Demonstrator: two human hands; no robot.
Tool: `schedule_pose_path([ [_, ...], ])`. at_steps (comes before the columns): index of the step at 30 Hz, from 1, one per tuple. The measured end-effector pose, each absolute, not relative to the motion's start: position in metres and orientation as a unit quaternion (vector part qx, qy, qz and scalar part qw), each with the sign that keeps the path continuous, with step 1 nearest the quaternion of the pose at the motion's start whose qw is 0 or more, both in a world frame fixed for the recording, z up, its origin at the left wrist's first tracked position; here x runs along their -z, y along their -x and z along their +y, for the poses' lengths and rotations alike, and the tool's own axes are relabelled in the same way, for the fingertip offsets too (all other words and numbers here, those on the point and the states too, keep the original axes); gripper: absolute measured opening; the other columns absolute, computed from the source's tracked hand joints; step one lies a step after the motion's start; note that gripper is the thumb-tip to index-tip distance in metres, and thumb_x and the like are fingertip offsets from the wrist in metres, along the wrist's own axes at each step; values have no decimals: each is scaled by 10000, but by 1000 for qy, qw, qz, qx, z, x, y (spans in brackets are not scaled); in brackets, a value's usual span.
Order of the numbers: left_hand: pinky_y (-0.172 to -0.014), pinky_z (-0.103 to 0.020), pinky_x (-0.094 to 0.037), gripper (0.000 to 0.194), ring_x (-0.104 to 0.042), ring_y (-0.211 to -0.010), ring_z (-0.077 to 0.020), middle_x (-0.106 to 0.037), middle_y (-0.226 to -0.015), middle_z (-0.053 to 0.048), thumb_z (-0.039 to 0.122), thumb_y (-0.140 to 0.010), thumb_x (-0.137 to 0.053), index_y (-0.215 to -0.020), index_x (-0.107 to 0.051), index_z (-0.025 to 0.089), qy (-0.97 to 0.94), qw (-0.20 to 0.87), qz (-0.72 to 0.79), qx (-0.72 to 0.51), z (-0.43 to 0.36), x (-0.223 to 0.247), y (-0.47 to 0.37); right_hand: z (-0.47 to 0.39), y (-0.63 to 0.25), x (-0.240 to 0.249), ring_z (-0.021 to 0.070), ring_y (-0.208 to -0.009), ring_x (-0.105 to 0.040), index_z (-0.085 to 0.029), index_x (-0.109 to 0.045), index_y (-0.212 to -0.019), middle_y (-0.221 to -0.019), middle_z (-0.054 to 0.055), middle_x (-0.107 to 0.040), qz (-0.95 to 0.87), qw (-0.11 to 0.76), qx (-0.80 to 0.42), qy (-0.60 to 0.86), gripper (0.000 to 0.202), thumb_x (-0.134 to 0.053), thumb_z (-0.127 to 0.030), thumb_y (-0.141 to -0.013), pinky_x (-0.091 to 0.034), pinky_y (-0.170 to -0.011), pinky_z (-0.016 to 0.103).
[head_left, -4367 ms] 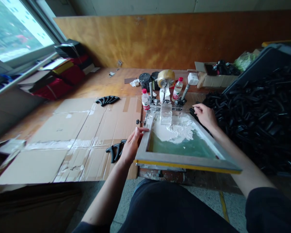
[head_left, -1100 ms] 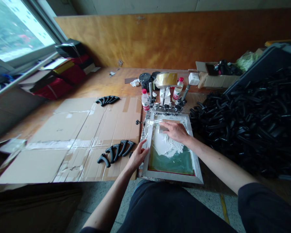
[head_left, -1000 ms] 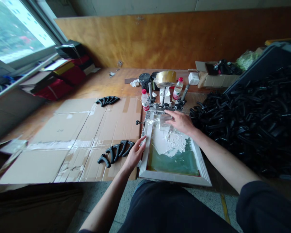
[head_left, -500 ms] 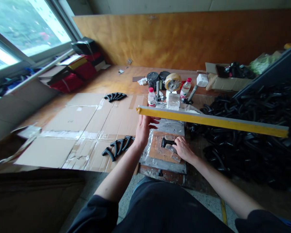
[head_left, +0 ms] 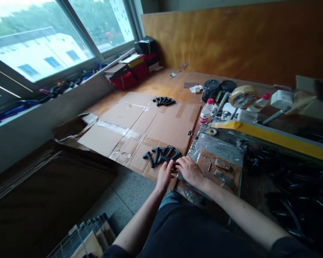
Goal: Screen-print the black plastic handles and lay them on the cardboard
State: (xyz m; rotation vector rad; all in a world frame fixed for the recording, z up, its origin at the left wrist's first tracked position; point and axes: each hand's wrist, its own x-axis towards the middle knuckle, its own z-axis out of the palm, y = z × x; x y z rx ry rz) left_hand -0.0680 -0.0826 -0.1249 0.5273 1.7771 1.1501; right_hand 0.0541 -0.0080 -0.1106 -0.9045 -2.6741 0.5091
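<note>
Black curved plastic handle (head_left: 166, 158) moved to tan cardboard sheet (head_left: 134, 114); left hand (head_left: 164, 176) fingers clamp it, right hand (head_left: 190, 171) fingers unclear. Likely placing; needs spacing.

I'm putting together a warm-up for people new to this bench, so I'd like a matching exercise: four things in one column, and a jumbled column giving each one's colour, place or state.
Things
1. Near row of black parts
2. Bottle nearest the cardboard
3. Long frame edge
4. Wooden board

Places, colours, states
A. mostly yellow
B. lying on the metal plate
C. on the cardboard, by the left hand
D. upright, red-capped

Pairs: 1-C, 2-D, 3-A, 4-B
</note>
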Motion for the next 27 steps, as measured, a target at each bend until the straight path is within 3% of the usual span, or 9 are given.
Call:
schedule_pose_path([
  [3,-613,-252,-504,492,-691,-774,-177,-706,-983,-74,602,-899,-275,-1023,-531,201,-234,373,844,-307,-100,142,145,15,-9,125,208,-1012,-527,-216,-626,-1081,-983,65,-632,-927,77,-187,317,223,-468,-318,-959,-404,-879,295],
  [6,-794,-381,-507,482,-684,-951,-275,-709,-1045,-129,567,-899,-281,-964,-586,200,-217,331,900,-185,-112,159,197,34,23,144,215,-1036,-544,-224,-636,-1099,-1006,76,-651,-917,-19,-176,356,258,-445,-334,-965,-406,-869,306],
  [11,-907,-514,-434,662,-593,-1122,-418,-672,-1110,-251,740,-802,-313,-859,-639,167,-218,320,916,-107,-107,181,216,36,53,165,252,-1016,-584,-233,-670,-1074,-1006,97,-682,-902,-87,-164,390,277,-463,-364,-944,-418,-829,349],
  [15,-842,-451,-477,764,-629,-1064,-393,-685,-1079,-239,810,-760,-296,-932,-647,154,-258,300,917,-50,-97,189,216,30,70,166,243,-998,-605,-222,-701,-1022,-989,100,-701,-895,-87,-167,405,324,-442,-400,-946,-422,-824,333],
  [20,-821,-414,-490,737,-651,-1039,-356,-697,-1074,-214,768,-810,-278,-982,-643,151,-299,283,911,-23,-82,189,239,37,95,162,226,-989,-632,-185,-731,-997,-1000,120,-717,-875,-72,-202,433,347,-456,-388,-939,-428,-829,294],
  [27,-828,-403,-485,684,-657,-1030,-324,-701,-1069,-195,705,-867,-228,-969,-648,175,-327,267,906,-18,-73,181,263,47,92,160,207,-982,-654,-218,-721,-1071,-1029,92,-728,-864,-55,-208,455,341,-436,-362,-952,-437,-840,275],
])
